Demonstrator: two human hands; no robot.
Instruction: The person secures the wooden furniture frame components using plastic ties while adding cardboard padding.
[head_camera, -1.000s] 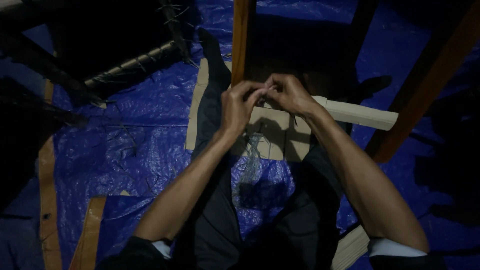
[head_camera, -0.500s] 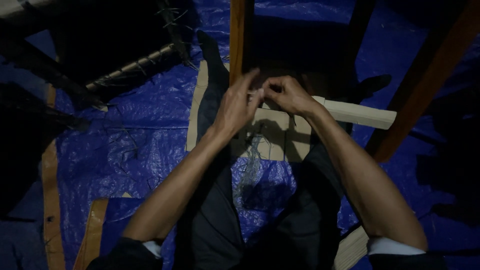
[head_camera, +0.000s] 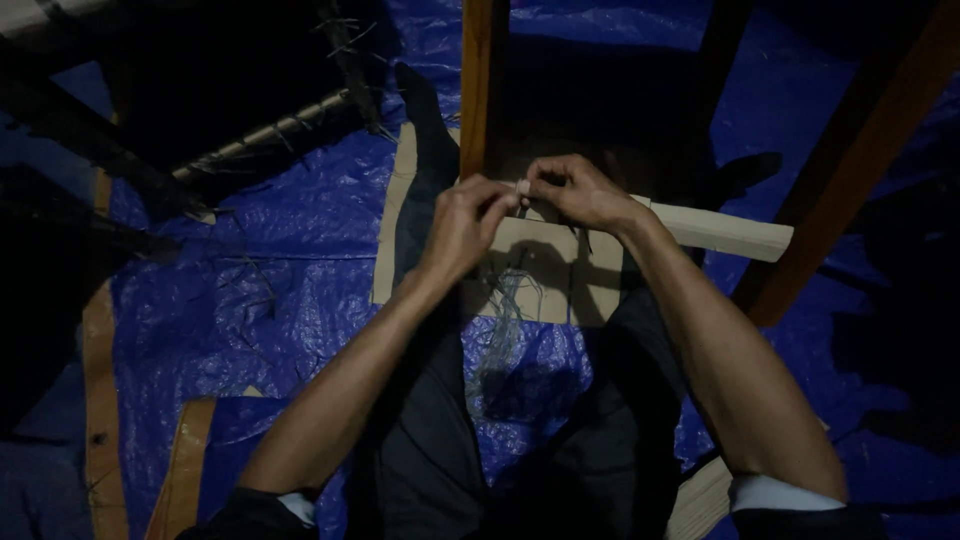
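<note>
My left hand (head_camera: 468, 222) and my right hand (head_camera: 572, 190) meet fingertip to fingertip in front of an upright wooden post (head_camera: 483, 85). Both pinch the top of a thin bundle of pale fibre strands (head_camera: 507, 310) that hangs down between them. Under the hands lies a flat piece of cardboard (head_camera: 545, 275) on a blue tarp (head_camera: 280, 300). My legs in dark trousers (head_camera: 430, 440) stretch out under my forearms.
A pale wooden bar (head_camera: 725, 232) lies to the right of my right hand. A slanted wooden beam (head_camera: 850, 160) rises at the right. A dark woven frame (head_camera: 210, 90) with loose strands lies at the upper left. Wooden strips (head_camera: 100, 400) lie at the left.
My left hand has shifted slightly, its fingertips staying pinched against my right hand's. The strand bundle still hangs between them.
</note>
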